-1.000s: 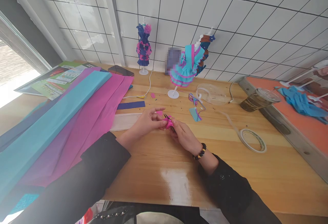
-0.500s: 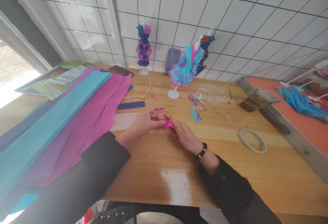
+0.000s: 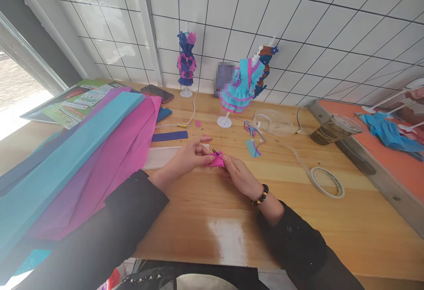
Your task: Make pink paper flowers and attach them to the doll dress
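My left hand [image 3: 192, 155] pinches a small piece of bright pink crepe paper [image 3: 217, 162] between thumb and fingers over the middle of the table. My right hand [image 3: 241, 175], with a beaded bracelet at its wrist, is closed around small scissors [image 3: 215, 152]. Their dark pointed tips stick out apart at the paper's upper edge, while the handles are hidden in the hand. The right fingertips also touch the paper. Beneath the left hand lies a pale pinkish-white strip [image 3: 160, 157], with a dark blue strip [image 3: 169, 136] just beyond.
Long blue, purple and pink paper sheets [image 3: 109, 122] lie at left. Small dresses on stands, one purple-pink [image 3: 186, 62] and one turquoise [image 3: 241, 86], stand near the tiled wall. A phone [image 3: 157, 93], tape roll [image 3: 327, 182], lidded cup [image 3: 336, 129] and paper scraps [image 3: 253, 147] are around.
The pink sheet's far corner at left has drawn back a little, showing more blue paper behind it. Both hands keep nearly the same place, still holding the pink piece and scissors.
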`<action>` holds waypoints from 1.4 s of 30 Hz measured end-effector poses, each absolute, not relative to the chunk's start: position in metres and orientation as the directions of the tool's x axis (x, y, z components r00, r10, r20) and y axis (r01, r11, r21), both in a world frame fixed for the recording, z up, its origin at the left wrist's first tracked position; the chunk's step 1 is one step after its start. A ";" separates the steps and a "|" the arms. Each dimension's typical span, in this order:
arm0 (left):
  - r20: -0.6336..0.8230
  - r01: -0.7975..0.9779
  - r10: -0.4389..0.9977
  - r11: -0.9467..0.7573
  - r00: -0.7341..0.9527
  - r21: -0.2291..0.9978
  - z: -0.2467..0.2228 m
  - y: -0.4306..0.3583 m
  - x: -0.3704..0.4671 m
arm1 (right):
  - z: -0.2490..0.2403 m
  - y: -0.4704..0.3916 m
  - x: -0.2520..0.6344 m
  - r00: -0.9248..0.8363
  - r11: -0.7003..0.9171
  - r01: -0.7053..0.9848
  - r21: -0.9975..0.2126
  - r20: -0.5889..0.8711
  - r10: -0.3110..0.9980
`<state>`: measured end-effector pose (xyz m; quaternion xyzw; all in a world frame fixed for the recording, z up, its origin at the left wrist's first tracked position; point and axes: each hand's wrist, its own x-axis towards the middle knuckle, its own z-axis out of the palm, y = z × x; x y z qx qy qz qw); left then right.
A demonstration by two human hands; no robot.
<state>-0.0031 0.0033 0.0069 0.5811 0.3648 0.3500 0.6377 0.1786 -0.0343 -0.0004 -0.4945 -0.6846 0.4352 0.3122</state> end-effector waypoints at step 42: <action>-0.016 0.001 0.863 0.019 0.506 1.000 0.008 0.002 -0.007 | 0.001 -0.033 0.179 -0.337 0.177 0.460 -0.870 0.013 0.941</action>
